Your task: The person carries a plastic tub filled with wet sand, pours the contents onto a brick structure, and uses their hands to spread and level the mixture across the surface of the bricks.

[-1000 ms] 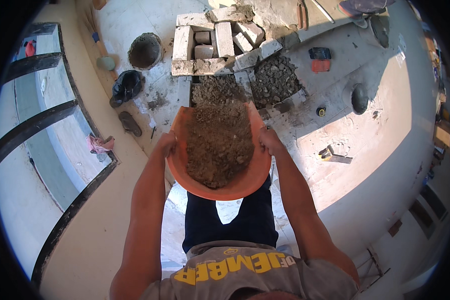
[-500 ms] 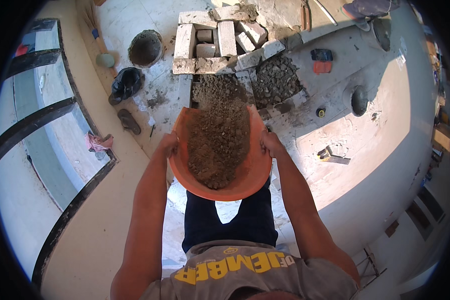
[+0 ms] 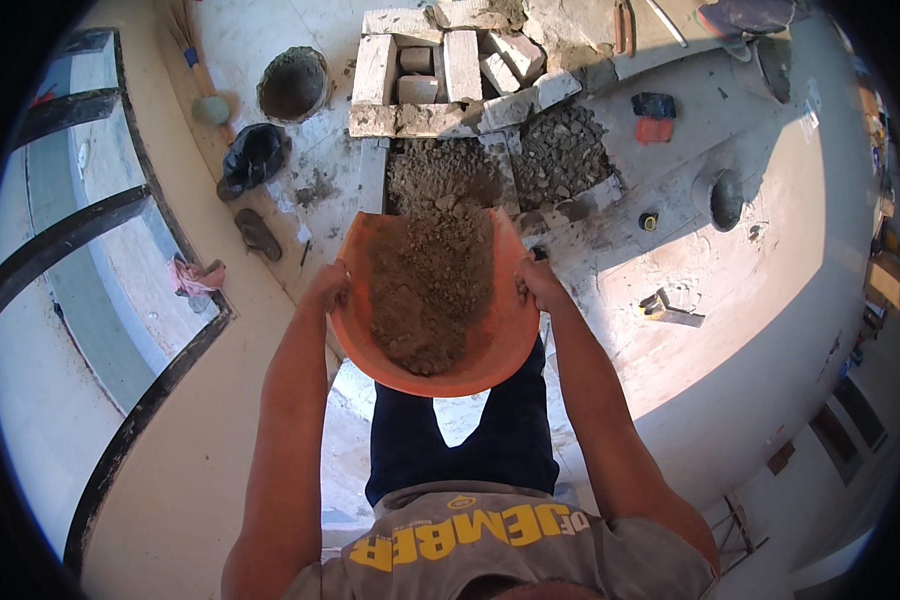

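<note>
My left hand (image 3: 332,288) and my right hand (image 3: 534,282) grip either side of an orange open-fronted plastic pan (image 3: 440,376) holding brown soil mix (image 3: 427,300). Material spills over the pan's far lip onto a heap of gritty mix (image 3: 440,172) in a bordered bed just beyond. A pile of grey rubble (image 3: 562,155) lies to the right of that bed, and a frame of pale blocks (image 3: 375,70) with loose blocks inside stands beyond both.
At left are a bucket (image 3: 292,84), black bag (image 3: 252,160), sandal (image 3: 258,236), broom (image 3: 184,40) and dark window frame (image 3: 65,225) with pink cloth (image 3: 195,277). At right are a trowel (image 3: 670,312), tape measure (image 3: 648,221) and buckets (image 3: 720,195). A shoe (image 3: 730,22) shows top right.
Soil in the pan has slid forward over the far lip, baring more orange at the right inside. The pan and both my hands have shifted slightly left and up in view.
</note>
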The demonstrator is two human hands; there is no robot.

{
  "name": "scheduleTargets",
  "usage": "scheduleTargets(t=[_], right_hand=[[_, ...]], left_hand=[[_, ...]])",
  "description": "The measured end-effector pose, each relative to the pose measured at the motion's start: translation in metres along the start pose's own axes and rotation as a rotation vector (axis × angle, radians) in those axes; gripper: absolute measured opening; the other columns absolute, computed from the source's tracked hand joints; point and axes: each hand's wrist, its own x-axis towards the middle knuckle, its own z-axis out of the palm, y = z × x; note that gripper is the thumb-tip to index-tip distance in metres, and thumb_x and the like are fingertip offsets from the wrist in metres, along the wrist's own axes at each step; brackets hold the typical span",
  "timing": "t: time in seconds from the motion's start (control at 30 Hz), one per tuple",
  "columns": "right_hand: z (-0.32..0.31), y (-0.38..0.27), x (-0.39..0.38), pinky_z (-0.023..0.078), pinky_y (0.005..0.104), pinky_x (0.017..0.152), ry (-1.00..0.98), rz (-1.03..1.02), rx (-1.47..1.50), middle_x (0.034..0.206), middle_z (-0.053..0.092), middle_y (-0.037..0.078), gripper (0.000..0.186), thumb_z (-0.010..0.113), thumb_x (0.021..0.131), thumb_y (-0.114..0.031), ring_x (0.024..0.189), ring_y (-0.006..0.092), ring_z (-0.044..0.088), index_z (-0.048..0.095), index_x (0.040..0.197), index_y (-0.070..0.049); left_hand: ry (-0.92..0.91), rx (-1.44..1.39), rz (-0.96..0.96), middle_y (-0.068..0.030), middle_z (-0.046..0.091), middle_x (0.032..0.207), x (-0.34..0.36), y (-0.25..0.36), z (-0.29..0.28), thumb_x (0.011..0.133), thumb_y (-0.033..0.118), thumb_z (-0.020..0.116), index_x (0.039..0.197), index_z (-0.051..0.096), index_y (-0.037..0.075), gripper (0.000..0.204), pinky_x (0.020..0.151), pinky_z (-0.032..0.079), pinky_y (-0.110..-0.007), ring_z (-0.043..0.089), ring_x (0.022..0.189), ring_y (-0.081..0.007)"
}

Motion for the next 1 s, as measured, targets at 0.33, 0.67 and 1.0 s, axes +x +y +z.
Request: scheduleTargets(t=[0.33,0.67,1.0], right_hand=[[-0.017,-0.011,-0.009,0.049,0.0398,0.051,-0.004,-0.130,0.093,0.076,0.052,0.009,0.026,0.042,0.105,-0.027,0.060,0.0161,0.051,0.048,0.111,-0.003],[-0.051,-0.179,-0.063,0.052,0.0365,0.055,-0.001,-0.379,-0.025,0.088,0.059,0.013,0.050,0.039,0.102,-0.008,0.064,0.0173,0.058,0.035,0.151,-0.009],[-0.109,-0.366,-0.029,0.049,0.0361,0.049,0.181,-0.366,-0.223,0.080,0.063,0.014,0.021,0.044,0.097,-0.007,0.060,0.0212,0.061,0.060,0.105,0.004]], left_hand=[[-0.042,-0.015,0.064,-0.0032,0.045,0.057,-0.015,0.055,0.007,0.106,0.040,0.043,0.071,0.052,0.009,0.047,0.040,0.040,-0.040,0.043,0.042,-0.0209],[-0.175,0.035,0.172,-0.0072,0.050,0.067,-0.023,0.195,-0.016,0.104,0.018,0.039,0.088,0.053,0.001,0.028,0.045,0.049,-0.039,0.050,0.049,-0.0200],[-0.317,0.158,0.180,-0.0071,0.063,0.082,0.022,0.373,-0.020,0.108,0.015,0.043,0.106,0.056,0.001,0.020,0.058,0.060,-0.033,0.061,0.058,-0.0169]])
